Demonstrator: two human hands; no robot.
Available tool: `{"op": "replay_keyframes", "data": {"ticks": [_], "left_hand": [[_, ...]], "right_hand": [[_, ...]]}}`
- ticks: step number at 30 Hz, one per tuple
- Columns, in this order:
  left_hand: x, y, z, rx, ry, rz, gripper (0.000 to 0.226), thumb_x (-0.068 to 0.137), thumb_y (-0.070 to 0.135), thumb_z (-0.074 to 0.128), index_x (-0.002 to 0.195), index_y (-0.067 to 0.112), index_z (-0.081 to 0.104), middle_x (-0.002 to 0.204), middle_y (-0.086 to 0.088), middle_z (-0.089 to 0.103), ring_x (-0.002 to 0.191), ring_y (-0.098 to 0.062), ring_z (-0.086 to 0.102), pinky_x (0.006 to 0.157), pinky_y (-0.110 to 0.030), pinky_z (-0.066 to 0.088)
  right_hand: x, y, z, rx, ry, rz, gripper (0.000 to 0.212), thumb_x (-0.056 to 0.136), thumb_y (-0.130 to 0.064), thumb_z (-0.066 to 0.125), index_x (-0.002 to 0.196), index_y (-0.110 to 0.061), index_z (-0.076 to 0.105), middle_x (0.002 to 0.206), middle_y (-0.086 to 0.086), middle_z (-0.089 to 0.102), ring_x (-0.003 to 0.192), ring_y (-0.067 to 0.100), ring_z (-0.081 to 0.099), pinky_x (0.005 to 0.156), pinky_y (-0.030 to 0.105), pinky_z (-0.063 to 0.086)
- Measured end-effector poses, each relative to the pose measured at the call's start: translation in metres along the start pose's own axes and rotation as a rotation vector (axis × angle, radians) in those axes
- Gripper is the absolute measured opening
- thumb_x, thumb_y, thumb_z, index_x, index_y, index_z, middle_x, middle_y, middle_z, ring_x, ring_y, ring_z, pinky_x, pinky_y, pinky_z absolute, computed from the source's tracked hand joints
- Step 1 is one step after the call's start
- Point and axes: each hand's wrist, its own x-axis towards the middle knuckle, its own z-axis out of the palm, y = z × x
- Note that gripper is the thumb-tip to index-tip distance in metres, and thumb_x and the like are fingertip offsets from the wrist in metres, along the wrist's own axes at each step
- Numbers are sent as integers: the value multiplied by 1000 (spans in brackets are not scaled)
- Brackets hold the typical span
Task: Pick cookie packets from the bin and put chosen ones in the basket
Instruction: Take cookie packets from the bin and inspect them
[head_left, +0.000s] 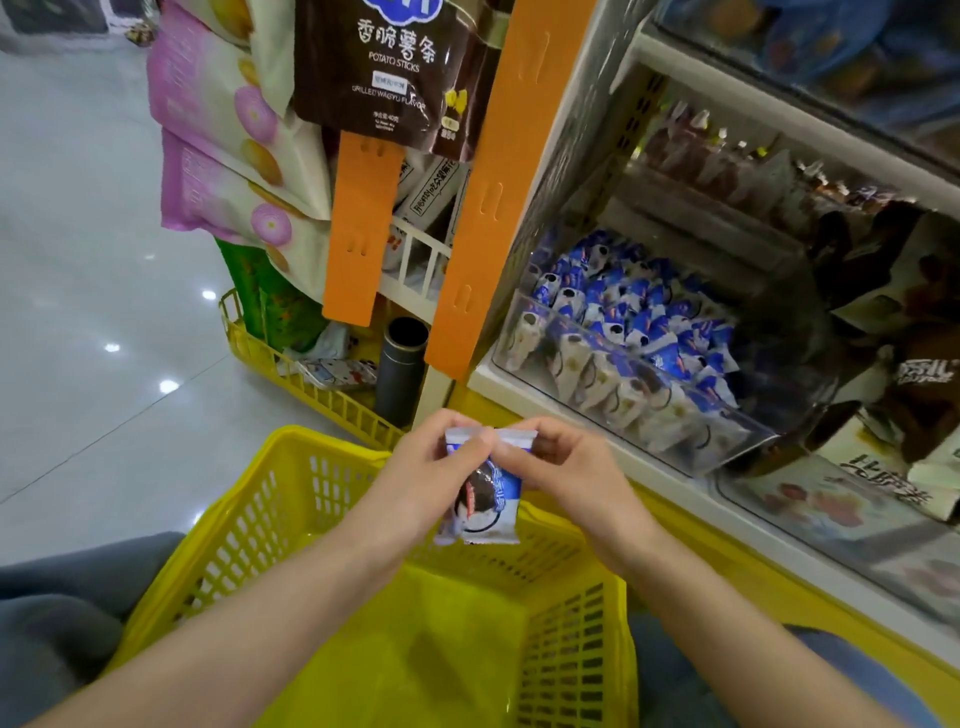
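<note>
Cookie packet held upright over yellow basket, top edge pinched by both hands. Left hand and right hand curl fingers on it. Behind, clear bin full of same blue-white packets, on shelf.

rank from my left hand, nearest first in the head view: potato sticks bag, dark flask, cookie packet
1. cookie packet, pinched at its top by the left hand
2. dark flask, standing upright just ahead of the hand
3. potato sticks bag, hanging high at the top
</note>
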Motion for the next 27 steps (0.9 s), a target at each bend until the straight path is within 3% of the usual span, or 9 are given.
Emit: {"op": "replay_keyframes", "data": {"ticks": [4, 7, 9, 11, 14, 17, 20, 24, 27], "left_hand": [[5, -9, 2, 42, 76, 8, 23, 93, 19, 50, 71, 14, 50, 63, -1, 56, 51, 0, 56, 45, -14, 41], [8, -15, 3, 11, 92, -86, 32, 92, 21, 52, 60, 22, 53, 64, 0, 57, 57, -6, 55, 52, -21, 41], [7, -16, 4, -22, 81, -141, 37, 91, 22, 52, 55, 27, 58, 60, 5, 59, 56, -7, 57, 54, -24, 42], [7, -16, 3, -69, 46, -158, 29, 91, 24, 52, 65, 26, 64, 66, 3, 66, 63, -10, 62, 60, -27, 46], [8, -13, 2, -110, -25, -162, 17, 88, 26, 56, 96, 16, 67, 92, -5, 73, 81, -18, 67, 75, -35, 49], [6, -14, 4, -115, 17, -142, 26, 81, 12, 66, 106, 10, 59, 98, -10, 72, 85, -20, 69, 79, -34, 55], [3, -14, 5, -102, 99, -63, 21, 81, 6, 65, 100, 12, 61, 95, -9, 71, 83, -15, 68, 75, -25, 55], [8, -14, -1, -18, 219, 59, 9, 85, 10, 62, 90, 17, 63, 85, -2, 71, 69, -1, 67, 60, -14, 54], [9, -15, -1, 87, 193, 158, 13, 86, 5, 60, 80, 17, 64, 79, 1, 70, 65, 2, 64, 58, -14, 52]], "right_hand": [[1, 7, 1, -73, 37, -81, 11, 85, -13, 63, 75, -16, 64, 73, 7, 67, 66, 10, 60, 61, 27, 51], [2, 11, -5, -641, 112, -413, 11, 84, -25, 66, 79, -16, 68, 74, -4, 64, 67, 7, 57, 63, 28, 47], [1, 12, -7, -822, 99, -543, 15, 83, -28, 65, 83, -14, 69, 75, -4, 62, 70, 10, 56, 62, 28, 47], [0, 10, -8, -766, 100, -513, 14, 85, -29, 64, 85, -16, 70, 77, -7, 63, 71, 7, 57, 63, 24, 46], [0, 11, -10, -562, 194, -384, 10, 88, -25, 62, 84, -17, 67, 77, -8, 65, 72, 3, 59, 63, 18, 46], [3, 11, -16, -220, 313, -203, 8, 90, -16, 57, 83, -15, 59, 77, 2, 64, 65, 4, 61, 56, 21, 52], [5, 12, -22, 20, 287, 2, 3, 92, -7, 52, 91, -9, 51, 87, 14, 62, 65, 8, 65, 53, 20, 54], [1, 18, -25, -161, -11, 206, 26, 88, -1, 57, 110, -7, 45, 102, 18, 65, 80, 18, 63, 71, 30, 54], [-4, 23, -20, -476, -132, 131, 47, 82, -15, 68, 122, -14, 45, 121, 3, 59, 107, 10, 57, 93, 28, 48]]}}
